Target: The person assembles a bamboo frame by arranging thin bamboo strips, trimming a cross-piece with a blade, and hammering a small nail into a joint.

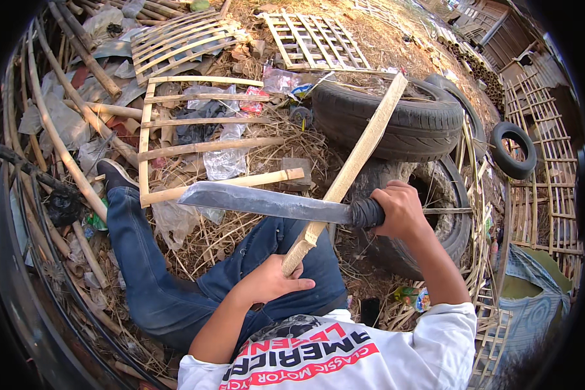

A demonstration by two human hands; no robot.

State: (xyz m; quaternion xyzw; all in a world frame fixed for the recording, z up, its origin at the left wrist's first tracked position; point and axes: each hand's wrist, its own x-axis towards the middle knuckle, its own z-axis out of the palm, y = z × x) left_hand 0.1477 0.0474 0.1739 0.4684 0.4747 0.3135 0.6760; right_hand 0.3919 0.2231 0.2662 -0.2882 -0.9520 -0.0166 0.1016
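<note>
My left hand (273, 281) is closed round the near end of a pale split-bamboo strip (368, 136), close above my thigh. The strip slants away to the upper right, and its far end lies over a worn tyre (396, 123). In my right hand (400, 209) is a machete (260, 200), gripped by its black wrapped handle. Its broad grey blade points left and crosses over the strip a little beyond my left hand. Whether the edge touches the strip, I cannot tell. Just below the blade, the strip's surface looks rough and notched.
Slatted bamboo frames (144, 140) lie ahead and to the left, among plastic bags (231, 156) and straw. More tyres (513, 151) are at the right, near tall bamboo lattices (543, 156). Long poles (65, 153) crowd the left side. My jeans-clad leg (133, 240) stretches out left.
</note>
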